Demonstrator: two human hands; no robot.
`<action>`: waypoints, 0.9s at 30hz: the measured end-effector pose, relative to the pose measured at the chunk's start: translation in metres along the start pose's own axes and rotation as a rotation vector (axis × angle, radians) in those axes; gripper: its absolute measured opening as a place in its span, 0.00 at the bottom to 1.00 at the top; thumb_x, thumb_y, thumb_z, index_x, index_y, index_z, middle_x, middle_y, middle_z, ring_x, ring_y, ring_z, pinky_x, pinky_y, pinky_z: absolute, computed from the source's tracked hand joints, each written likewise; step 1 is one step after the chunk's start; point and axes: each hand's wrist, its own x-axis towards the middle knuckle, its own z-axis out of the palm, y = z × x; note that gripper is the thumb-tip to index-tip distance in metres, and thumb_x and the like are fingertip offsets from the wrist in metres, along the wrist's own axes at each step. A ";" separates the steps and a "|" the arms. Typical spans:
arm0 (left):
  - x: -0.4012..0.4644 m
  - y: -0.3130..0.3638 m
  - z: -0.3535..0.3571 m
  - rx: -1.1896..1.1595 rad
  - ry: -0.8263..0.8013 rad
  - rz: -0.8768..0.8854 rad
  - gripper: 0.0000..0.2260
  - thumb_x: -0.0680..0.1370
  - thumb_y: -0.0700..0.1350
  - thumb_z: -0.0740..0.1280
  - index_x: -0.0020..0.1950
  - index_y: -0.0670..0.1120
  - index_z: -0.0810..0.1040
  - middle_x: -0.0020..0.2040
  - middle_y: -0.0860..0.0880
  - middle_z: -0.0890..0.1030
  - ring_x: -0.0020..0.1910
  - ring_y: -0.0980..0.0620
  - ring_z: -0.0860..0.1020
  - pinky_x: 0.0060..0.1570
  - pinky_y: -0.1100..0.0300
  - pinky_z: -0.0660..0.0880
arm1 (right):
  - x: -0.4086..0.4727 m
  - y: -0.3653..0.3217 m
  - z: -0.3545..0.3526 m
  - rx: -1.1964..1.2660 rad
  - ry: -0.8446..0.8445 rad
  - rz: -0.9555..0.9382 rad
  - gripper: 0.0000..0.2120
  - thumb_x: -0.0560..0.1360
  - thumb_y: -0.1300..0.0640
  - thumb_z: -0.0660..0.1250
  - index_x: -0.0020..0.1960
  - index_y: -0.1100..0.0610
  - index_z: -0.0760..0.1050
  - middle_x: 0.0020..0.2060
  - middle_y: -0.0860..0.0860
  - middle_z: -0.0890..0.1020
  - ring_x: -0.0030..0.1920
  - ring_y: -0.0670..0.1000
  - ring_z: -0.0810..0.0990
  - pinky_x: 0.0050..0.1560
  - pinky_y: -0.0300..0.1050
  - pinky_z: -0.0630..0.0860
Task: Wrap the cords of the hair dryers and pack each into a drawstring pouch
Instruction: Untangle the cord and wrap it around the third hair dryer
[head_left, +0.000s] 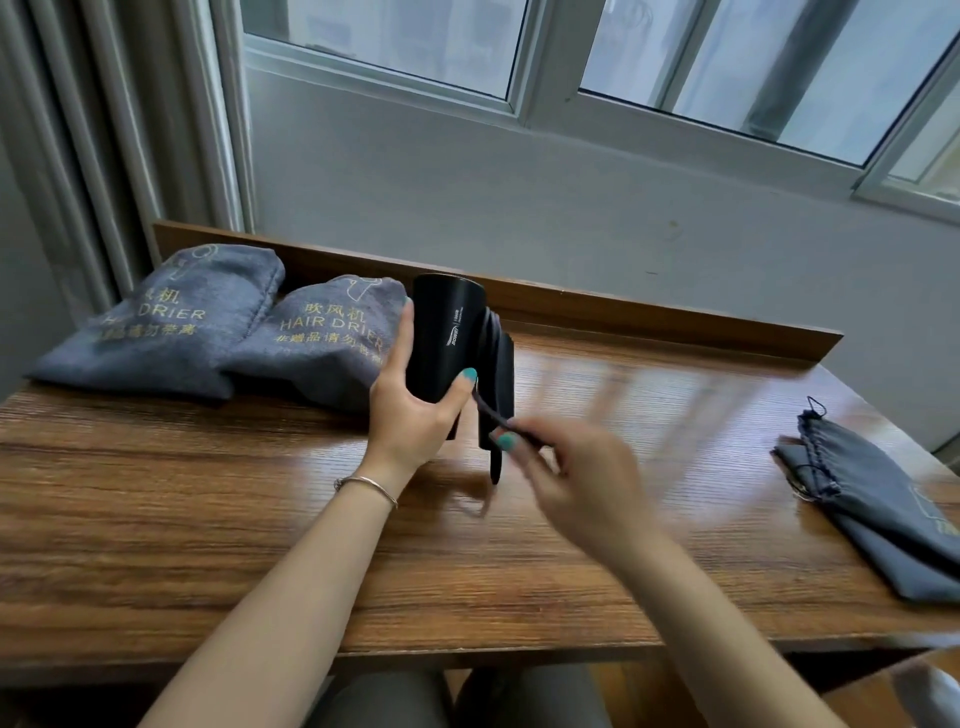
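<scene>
My left hand grips the barrel of a black hair dryer, held upright above the wooden table. The dryer's folded handle sits to the right of the barrel, with black cord wound around it. My right hand, blurred by motion, pinches the cord just right of the handle. Two filled grey drawstring pouches marked HAIR DRIER lie at the back left, one beside the other. An empty grey pouch lies flat at the right edge.
A raised wooden ledge runs along the table's back edge under a window. A curtain hangs at the far left. My knees show below the table's front edge.
</scene>
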 end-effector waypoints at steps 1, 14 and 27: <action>-0.001 0.002 0.001 -0.012 -0.023 -0.004 0.40 0.73 0.42 0.75 0.79 0.52 0.56 0.70 0.53 0.71 0.65 0.68 0.70 0.61 0.74 0.68 | 0.009 0.005 -0.013 -0.118 0.098 -0.019 0.07 0.76 0.51 0.66 0.49 0.48 0.82 0.32 0.32 0.74 0.31 0.34 0.72 0.27 0.31 0.58; -0.016 0.022 0.008 -0.201 -0.318 0.021 0.39 0.74 0.33 0.72 0.78 0.49 0.55 0.66 0.58 0.74 0.66 0.59 0.74 0.60 0.68 0.72 | 0.083 0.048 -0.048 0.400 0.297 0.213 0.09 0.73 0.62 0.72 0.41 0.49 0.83 0.39 0.45 0.85 0.41 0.45 0.83 0.46 0.45 0.80; -0.017 0.021 0.008 -0.385 -0.294 -0.130 0.40 0.70 0.44 0.73 0.78 0.49 0.58 0.64 0.51 0.78 0.63 0.51 0.78 0.57 0.61 0.76 | 0.054 0.052 -0.001 0.825 0.111 0.630 0.11 0.78 0.63 0.65 0.54 0.50 0.81 0.43 0.50 0.86 0.40 0.49 0.84 0.34 0.41 0.79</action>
